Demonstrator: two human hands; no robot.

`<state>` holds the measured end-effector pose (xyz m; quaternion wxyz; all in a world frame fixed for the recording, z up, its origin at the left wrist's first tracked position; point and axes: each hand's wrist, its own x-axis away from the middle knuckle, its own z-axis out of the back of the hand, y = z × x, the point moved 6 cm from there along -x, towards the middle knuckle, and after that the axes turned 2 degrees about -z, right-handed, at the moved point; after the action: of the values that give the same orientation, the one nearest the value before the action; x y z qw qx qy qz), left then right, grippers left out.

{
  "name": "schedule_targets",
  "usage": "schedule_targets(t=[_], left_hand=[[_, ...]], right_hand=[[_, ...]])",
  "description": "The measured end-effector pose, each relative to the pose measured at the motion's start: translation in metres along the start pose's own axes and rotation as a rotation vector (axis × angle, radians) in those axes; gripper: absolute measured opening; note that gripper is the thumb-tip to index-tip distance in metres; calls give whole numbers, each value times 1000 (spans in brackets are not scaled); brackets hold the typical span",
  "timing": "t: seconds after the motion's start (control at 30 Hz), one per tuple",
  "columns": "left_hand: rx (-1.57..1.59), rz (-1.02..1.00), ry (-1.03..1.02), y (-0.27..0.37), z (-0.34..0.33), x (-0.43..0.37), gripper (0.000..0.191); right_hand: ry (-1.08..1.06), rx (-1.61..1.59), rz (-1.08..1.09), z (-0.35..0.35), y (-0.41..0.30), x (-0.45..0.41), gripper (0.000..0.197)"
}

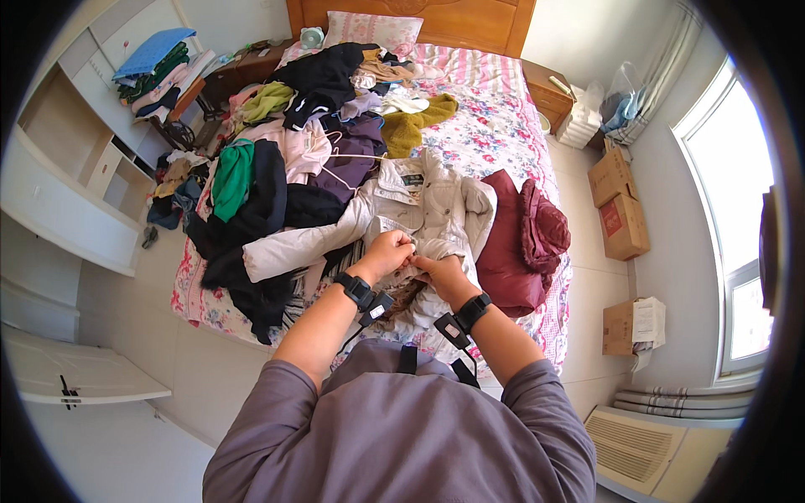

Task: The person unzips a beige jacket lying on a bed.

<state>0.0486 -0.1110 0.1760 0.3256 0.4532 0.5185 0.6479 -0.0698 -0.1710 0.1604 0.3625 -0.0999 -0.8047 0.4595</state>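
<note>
A cream jacket [440,201] lies spread on the bed before me, its collar towards the headboard and one sleeve stretched out to the left. My left hand [385,254] pinches the jacket's front near the middle. Close against it, my right hand [445,275] grips the same part of the front with thumb and fingers. What lies between the fingertips is too small to make out. Brown lining shows below the hands. To the right of the jacket rests a folded dark red padded coat [509,251].
Left of the jacket, black clothes [251,251], a green garment [233,179] and clothes hangers [339,157] form a heap. An olive garment [415,126] lies beyond. Cardboard boxes [619,207] stand by the window wall. Open cabinets [69,151] line the left side.
</note>
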Motion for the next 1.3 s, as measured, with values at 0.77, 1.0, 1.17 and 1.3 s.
schedule_targets(t=[0.77,1.0,1.17,1.3], left_hand=[[-361,-203,-96,7,1,18,8],[-428,-178,-117,1,-7,23,8],[-526,-234,-178,5,-12,26,11],[-710,-378,-179,26,-22,33,10]], right_hand=[[-10,135,-68,-10,-1,30,29],[17,143,-134,-2,9,43,32],[2,214,-10,8,15,39,32],[-5,263,79,5,7,45,30]])
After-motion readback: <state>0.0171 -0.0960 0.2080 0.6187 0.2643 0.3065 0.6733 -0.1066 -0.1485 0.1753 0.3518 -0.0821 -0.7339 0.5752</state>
